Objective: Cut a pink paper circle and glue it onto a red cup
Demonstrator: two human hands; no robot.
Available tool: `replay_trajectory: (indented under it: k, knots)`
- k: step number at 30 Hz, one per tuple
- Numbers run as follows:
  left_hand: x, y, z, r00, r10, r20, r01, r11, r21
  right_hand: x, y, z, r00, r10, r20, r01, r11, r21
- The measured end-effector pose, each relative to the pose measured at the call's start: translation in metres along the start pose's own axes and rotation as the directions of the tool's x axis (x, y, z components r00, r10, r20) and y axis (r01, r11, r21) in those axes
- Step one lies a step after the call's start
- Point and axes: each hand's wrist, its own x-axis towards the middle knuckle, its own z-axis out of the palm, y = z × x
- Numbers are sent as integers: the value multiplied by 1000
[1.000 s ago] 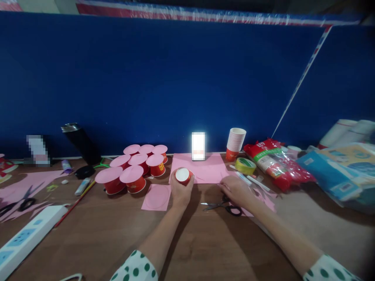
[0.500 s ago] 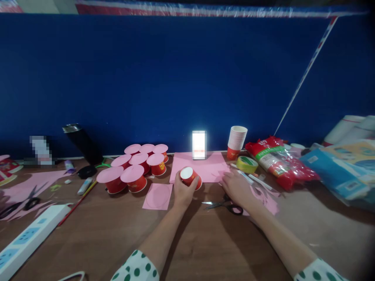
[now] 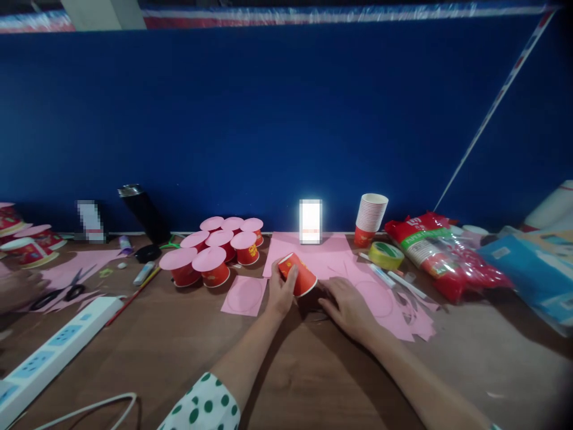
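My left hand (image 3: pixel 282 291) is wrapped around a red paper cup (image 3: pixel 301 276), tilted on its side above the brown table. Just right of the cup, my right hand (image 3: pixel 351 307) is low over the tabletop with its fingers curled on a pair of scissors (image 3: pixel 317 317). The scissors are dark, blurred and mostly covered by the hand and its shadow. Left of my left hand lies a pink paper square (image 3: pixel 244 297) with a circle drawn on it. Several upturned red cups topped with pink paper discs (image 3: pixel 209 259) stand grouped farther left.
Pink sheets (image 3: pixel 380 298) lie behind and right of my hands. A cup stack (image 3: pixel 372 218), yellow-green tape (image 3: pixel 385 255) and a red plastic packet (image 3: pixel 430 257) stand rightward. At left are a power strip (image 3: pixel 58 352), a black flask (image 3: pixel 144 212) and another person's hand (image 3: pixel 20 289).
The cup has been tipped, so its side now faces me. My right hand has moved left and closer to the cup, with the scissors shifted along. The view has turned slightly left.
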Motion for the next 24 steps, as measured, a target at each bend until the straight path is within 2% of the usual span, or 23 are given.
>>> replay_trajectory:
  k: [8,12,18,24]
  knots:
    - [0,-4,1,988,-136,78,152,955,-255,-2,-2,2,997,-1,-80,7,998,66]
    - [1,-5,3,982,-156,106,177,954,-241,-3,-8,4,997,-25,-67,31,995,90]
    - [0,-1,5,982,-98,161,129,972,-196,-1,-10,4,998,-29,-51,34,994,102]
    - [-6,-1,7,939,-106,326,184,959,-218,-2,-7,3,997,36,-73,-29,995,93]
